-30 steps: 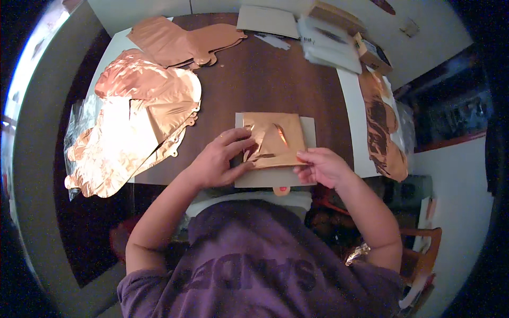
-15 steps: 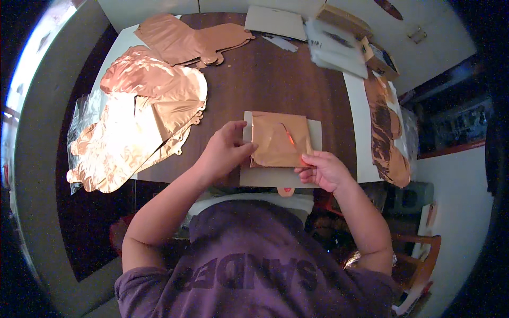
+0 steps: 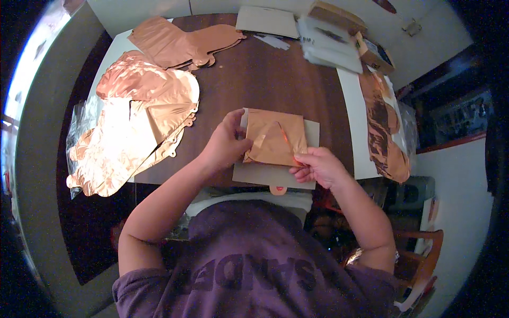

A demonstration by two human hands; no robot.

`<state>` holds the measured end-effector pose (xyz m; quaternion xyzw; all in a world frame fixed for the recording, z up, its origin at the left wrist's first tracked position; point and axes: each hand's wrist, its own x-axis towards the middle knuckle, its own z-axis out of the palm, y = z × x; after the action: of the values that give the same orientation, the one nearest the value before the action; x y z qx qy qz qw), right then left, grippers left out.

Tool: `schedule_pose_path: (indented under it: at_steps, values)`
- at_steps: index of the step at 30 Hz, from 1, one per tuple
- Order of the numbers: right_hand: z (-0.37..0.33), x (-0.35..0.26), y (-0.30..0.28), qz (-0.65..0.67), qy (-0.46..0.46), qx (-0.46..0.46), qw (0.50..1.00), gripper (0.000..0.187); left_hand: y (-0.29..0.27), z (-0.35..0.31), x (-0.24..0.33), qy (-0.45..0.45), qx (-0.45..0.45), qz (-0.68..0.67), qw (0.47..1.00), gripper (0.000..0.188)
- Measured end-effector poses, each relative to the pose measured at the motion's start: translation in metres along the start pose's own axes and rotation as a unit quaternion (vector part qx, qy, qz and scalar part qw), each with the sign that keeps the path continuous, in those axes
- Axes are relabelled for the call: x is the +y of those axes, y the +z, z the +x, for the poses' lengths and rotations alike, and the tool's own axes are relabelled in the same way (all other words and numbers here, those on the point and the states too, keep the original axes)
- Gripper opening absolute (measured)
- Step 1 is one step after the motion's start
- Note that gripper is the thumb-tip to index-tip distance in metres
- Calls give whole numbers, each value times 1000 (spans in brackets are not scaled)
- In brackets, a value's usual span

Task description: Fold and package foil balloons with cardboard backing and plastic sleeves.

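Observation:
A folded copper-coloured foil sheet (image 3: 270,139), flat and nearly square, is between my hands over a pale card (image 3: 275,176). My left hand (image 3: 227,142) is bent round its left edge, with the thumb against the foil and the other fingers partly hidden behind it. At the lower right corner, my right hand (image 3: 319,167) pinches the foil between thumb and curled fingers. A bright orange reflection runs down the foil's face. Below the card's near edge a small rounded tab (image 3: 278,189) with a red mark sticks out.
Shiny copper foil balloons (image 3: 143,116) lie spread on the left of the dark wooden table (image 3: 270,79), with more foil pieces (image 3: 183,45) behind them. Far right are a flat white box (image 3: 268,21), clear plastic packs (image 3: 328,45) and open cartons (image 3: 374,53). Another foil strip (image 3: 384,127) lies along the right edge.
The folded foil has shifted slightly left and tilted with both hands still at it. More of the card shows below it. The whole view has turned a little.

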<state>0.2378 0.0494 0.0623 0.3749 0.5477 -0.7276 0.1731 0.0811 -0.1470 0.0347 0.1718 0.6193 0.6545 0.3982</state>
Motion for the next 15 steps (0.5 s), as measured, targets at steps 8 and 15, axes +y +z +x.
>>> schedule_pose_path:
  at_steps: [8, 15]
  values:
    - [-1, -2, -5, -75, -16, 32, 997, 23, 10, 0, 7, 175, 23, 264, 948, 76]
    - [-1, 0, -1, -98, -13, 33, 995, 26, 14, -4, 19, 237, -14, 490, 839, 79]
